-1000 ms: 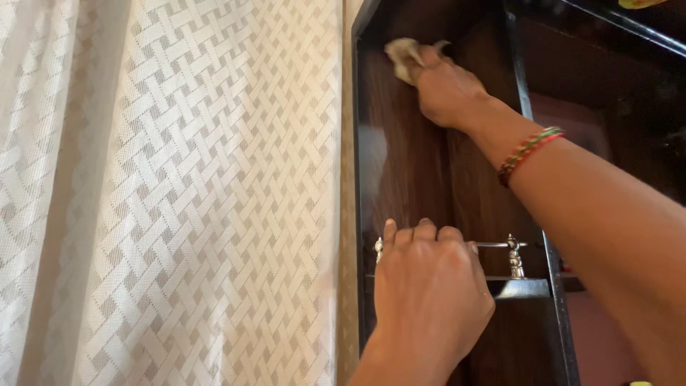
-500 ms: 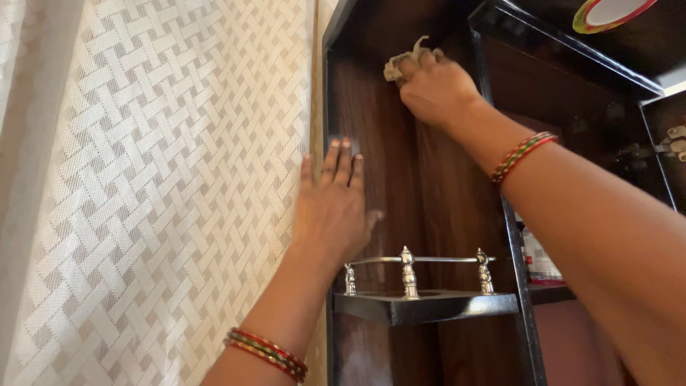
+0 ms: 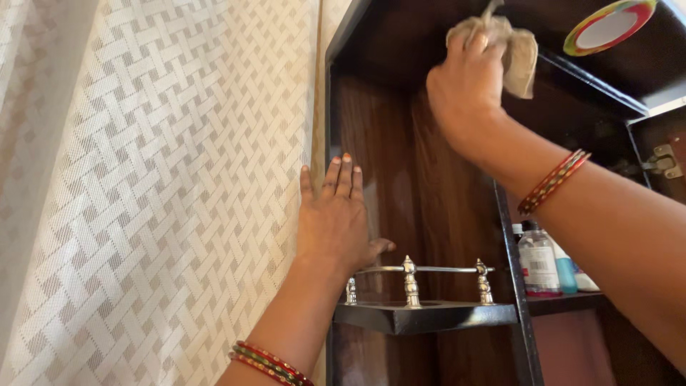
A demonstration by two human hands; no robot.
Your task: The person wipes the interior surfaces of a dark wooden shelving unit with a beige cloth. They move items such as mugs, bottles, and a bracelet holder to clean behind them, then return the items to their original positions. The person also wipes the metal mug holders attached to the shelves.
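My right hand (image 3: 466, 89) is raised high inside a dark wooden cabinet (image 3: 436, 207) and grips a crumpled beige cloth (image 3: 509, 43) against the underside of its top. My left hand (image 3: 336, 218) lies flat with fingers together on the cabinet's left side edge, where it meets the woven-pattern curtain (image 3: 164, 193). Both wrists wear red and green bangles.
A small dark corner shelf (image 3: 421, 314) with a silver rail juts out below my left hand. Bottles (image 3: 539, 261) stand on a shelf at the right. A round plate with a coloured rim (image 3: 607, 25) sits at top right. A metal hinge (image 3: 664, 161) shows at the right edge.
My left hand has left the railed shelf and moved up to press flat on the cabinet's side. My right hand with the cloth has shifted right along the top.
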